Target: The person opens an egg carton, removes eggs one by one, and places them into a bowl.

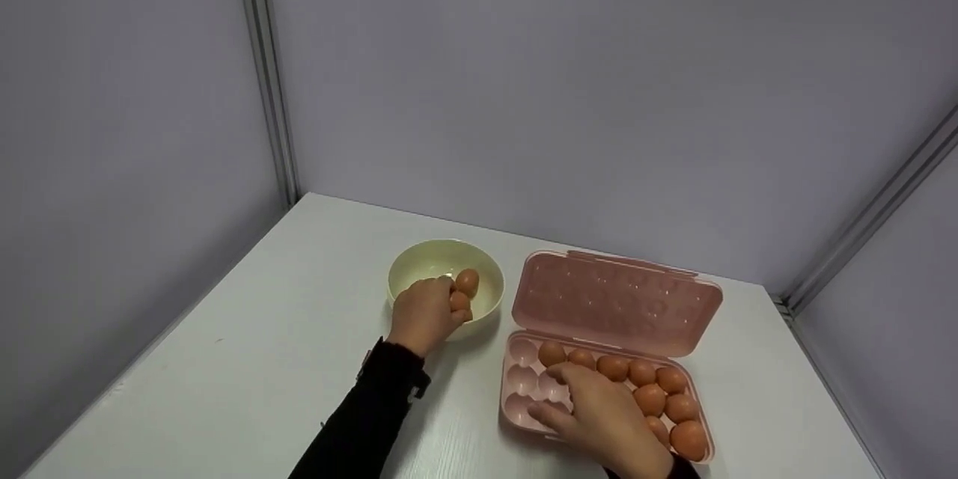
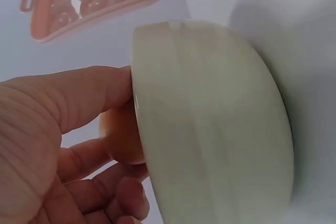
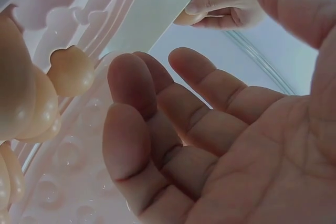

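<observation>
At the near rim of a pale green bowl (image 1: 419, 258), my left hand (image 1: 426, 312) pinches a brown egg (image 2: 122, 135) between thumb and fingers. The bowl's side hides part of that egg in the left wrist view. Another egg (image 1: 467, 282) lies inside the bowl. My right hand (image 1: 602, 413) hovers over the pink egg carton (image 1: 516, 430), fingers relaxed and spread from the thumb, palm bare in the right wrist view. Several brown eggs (image 1: 650, 399) fill the carton's back row and right side; the left cups are bare. My right hand covers some of the middle cups.
The carton's hinged lid (image 1: 614, 303) stands raised behind its base, close to the bowl's right side. Both rest on a white table (image 1: 299, 344). Grey panels (image 1: 561, 90) enclose the table at the back and sides.
</observation>
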Available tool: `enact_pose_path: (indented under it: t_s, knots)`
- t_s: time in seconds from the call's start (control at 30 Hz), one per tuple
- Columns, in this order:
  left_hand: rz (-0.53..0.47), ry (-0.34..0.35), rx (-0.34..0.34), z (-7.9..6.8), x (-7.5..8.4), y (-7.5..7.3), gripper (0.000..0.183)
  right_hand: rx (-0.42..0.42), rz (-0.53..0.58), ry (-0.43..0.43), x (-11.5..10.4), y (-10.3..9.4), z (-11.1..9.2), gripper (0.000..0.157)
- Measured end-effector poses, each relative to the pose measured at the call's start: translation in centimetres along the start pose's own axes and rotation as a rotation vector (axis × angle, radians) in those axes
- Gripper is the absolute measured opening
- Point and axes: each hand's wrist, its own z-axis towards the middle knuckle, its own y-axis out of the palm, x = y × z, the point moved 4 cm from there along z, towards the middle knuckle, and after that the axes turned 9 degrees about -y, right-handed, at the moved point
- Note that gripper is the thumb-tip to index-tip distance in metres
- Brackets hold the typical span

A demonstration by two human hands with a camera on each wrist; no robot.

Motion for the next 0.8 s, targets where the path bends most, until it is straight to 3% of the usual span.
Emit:
enact_pose_path:
  t_s: [0.13, 0.2, 0.4, 0.57, 0.67, 0.8]
  knots:
    - [-0.042, -0.064, -0.161, 1.3, -0.2, -0.3, 0.028, 0.002, 0.006, 0.012, 0.1, -0.2, -0.1, 0.052]
    - [-0.018, -0.084, -0.216, 1.8, -0.2, -0.5, 0.03, 0.019, -0.006, -0.004, 0.0, -0.2, -0.1, 0.052]
    - [0.196, -0.024, -0.291, 2.5, 0.6, -1.1, 0.032, 0.059, -0.054, -0.048, -0.1, -0.3, 0.1, 0.049]
    - [0.346, -0.027, -0.388, 2.8, 0.6, -1.0, 0.02, 0.013, 0.015, 0.033, 0.5, -0.5, 0.2, 0.055]
    - [0.395, -0.008, -0.434, 2.8, 0.6, -0.9, 0.016, 0.018, 0.036, 0.071, 1.1, -0.8, 0.1, 0.053]
    - [0.372, -0.024, -0.473, 3.0, 0.4, -0.8, 0.019, 0.039, 0.031, 0.071, 1.9, -1.3, 0.1, 0.041]
